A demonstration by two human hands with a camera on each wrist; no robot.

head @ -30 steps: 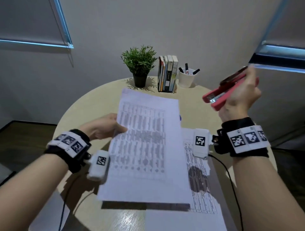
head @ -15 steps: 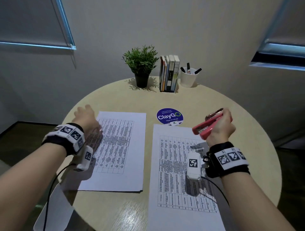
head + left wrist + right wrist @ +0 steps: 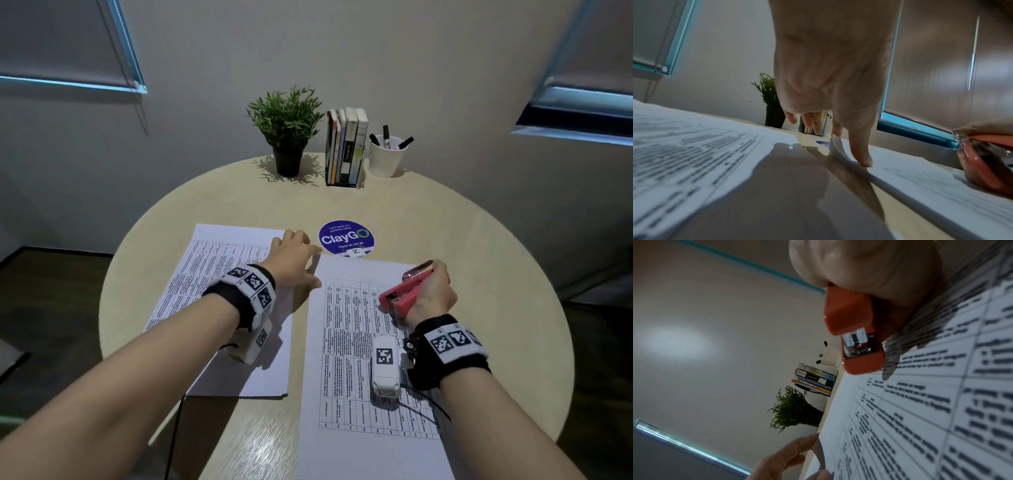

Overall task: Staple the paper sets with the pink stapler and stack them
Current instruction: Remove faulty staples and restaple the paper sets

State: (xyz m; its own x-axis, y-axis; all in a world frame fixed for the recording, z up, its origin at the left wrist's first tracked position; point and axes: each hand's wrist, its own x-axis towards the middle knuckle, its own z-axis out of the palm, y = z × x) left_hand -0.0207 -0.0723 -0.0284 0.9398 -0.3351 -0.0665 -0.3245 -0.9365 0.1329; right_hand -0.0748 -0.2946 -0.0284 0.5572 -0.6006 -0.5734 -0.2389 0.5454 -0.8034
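Round and pale, the desk [image 3: 445, 219] fills the middle of the head view, with a potted plant [image 3: 286, 130], a row of books [image 3: 346, 147] and a cup of pens [image 3: 385, 156] along its far edge and a blue sticker [image 3: 346, 237] at centre. Two paper sets lie flat side by side, not stacked: the left paper set [image 3: 219, 260] at centre left and the right paper set [image 3: 356, 342] at lower centre. The left hand [image 3: 291, 255] reaches to the upper left corner of the right set, its fingers [image 3: 861, 152] pinching and lifting that corner off the desk. The right hand [image 3: 433, 294] is curled round the pink stapler [image 3: 400, 294], held just above the right set. Whether the left set is already stapled cannot be told; the right set looks unstapled, and stacking is not yet done
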